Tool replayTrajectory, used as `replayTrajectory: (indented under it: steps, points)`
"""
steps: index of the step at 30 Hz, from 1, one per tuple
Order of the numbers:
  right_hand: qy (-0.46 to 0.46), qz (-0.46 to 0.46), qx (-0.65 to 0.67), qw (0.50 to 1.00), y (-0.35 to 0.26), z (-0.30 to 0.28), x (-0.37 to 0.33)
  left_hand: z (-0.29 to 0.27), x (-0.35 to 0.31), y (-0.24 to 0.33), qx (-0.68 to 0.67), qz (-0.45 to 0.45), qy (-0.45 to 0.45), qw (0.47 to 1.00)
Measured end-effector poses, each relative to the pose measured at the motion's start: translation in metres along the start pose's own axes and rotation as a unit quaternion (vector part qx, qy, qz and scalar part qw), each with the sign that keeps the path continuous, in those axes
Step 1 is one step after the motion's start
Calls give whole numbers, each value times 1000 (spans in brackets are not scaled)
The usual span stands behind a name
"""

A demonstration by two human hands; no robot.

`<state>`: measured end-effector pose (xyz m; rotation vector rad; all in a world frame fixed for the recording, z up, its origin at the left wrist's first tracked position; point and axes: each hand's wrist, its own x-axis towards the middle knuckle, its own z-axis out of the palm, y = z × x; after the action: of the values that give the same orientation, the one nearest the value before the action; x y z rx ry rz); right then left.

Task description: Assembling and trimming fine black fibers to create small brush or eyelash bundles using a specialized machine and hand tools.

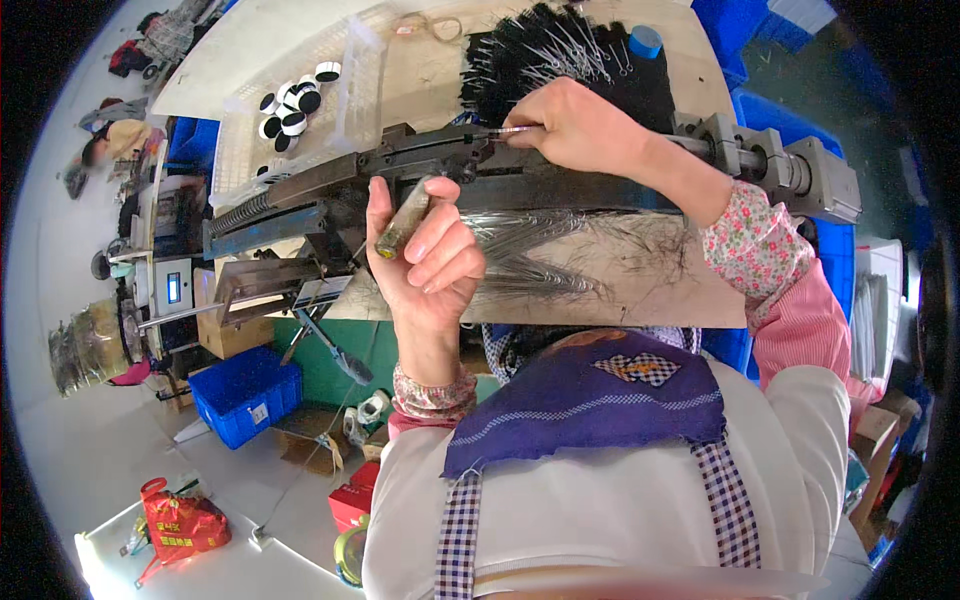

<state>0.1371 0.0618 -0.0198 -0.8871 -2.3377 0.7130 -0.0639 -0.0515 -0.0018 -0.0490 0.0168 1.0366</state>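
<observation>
My left hand [425, 255] is raised in front of a long dark metal machine [400, 165] and grips a small greenish-brown tube [402, 220] between thumb and fingers. My right hand [575, 125] reaches over the machine and pinches a thin metal wire piece [510, 130] at the machine's top rail. Behind that hand lies a heap of black bristles with thin metal wires [560, 55]. More loose wires and hairs [560, 255] are spread on the worktable [700, 290] below the machine.
A clear plastic tray [300, 110] with black and white round discs stands at the back left. A blue cap [645, 42] sits at the back. Blue crates [245, 395], a red bag [180, 525] and boxes lie on the floor at left.
</observation>
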Motion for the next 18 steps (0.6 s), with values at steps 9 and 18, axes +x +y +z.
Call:
replayTrajectory:
  steps: [9,18]
  points:
    - [4,-19,-59,998,0,0,-3,-60,28,-51,727,186,212,626]
    - [-41,-16,-85,995,-45,10,-102,-98,-94,1,755,450,385,281]
